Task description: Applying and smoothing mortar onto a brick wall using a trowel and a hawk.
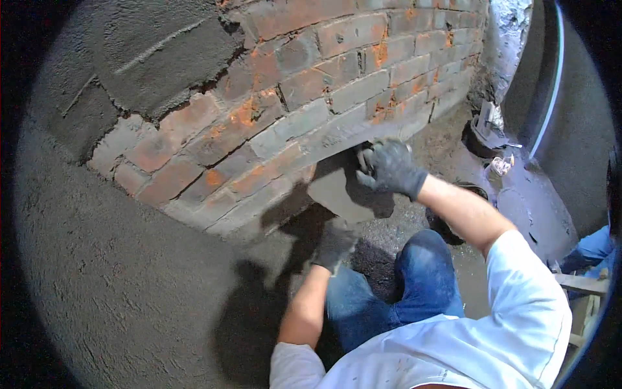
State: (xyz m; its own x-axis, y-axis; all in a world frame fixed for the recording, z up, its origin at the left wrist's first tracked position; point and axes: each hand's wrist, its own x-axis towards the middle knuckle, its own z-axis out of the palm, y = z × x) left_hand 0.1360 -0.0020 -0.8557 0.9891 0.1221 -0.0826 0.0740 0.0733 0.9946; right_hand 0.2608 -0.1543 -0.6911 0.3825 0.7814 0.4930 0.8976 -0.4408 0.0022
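My right hand [389, 170], in a dark grey work glove, is by the foot of the brick wall [350, 84]. Its fingers curl round what looks like the handle of a plastering trowel [337, 191]. The trowel's flat, pale grey blade lies low against the wall's bottom course, partly in the hand's shadow; the handle itself is hidden. My left hand [335, 244], also gloved, is lower down, just above my left thigh and apart from the blade. Its fingers are dark and blurred, so their pose is unclear.
Wet grey plaster [129, 279] covers the surface on the left, and more plaster [181, 58] coats the wall's upper left. On the right are a dark bucket [453, 223], a mortar-smeared board [528, 201] and a wooden frame [583, 285]. Another person's blue-clad leg [591, 249] shows at the right edge.
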